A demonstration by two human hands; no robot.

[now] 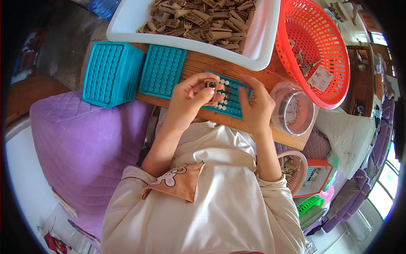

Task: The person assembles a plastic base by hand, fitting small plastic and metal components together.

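Note:
My left hand [186, 99] is closed around a small tan plastic part [211, 84], hollow on the side that shows, pinched between thumb and fingers. Just behind it lies a teal tray [233, 111] with rows of round pockets, some with small white discs [224, 102] in them. My right hand [261, 108] is over the tray's right end, thumb and index finger apart, with nothing visible between them. Its other fingers are partly hidden.
A white bin [262, 59] heaped with tan plastic parts [203, 21] stands at the back. Left are another teal tray [164, 70] and a teal stack [111, 74]. Right are a red basket [341, 63] and a clear round tub [311, 111]. The wooden table [287, 137] ends near me.

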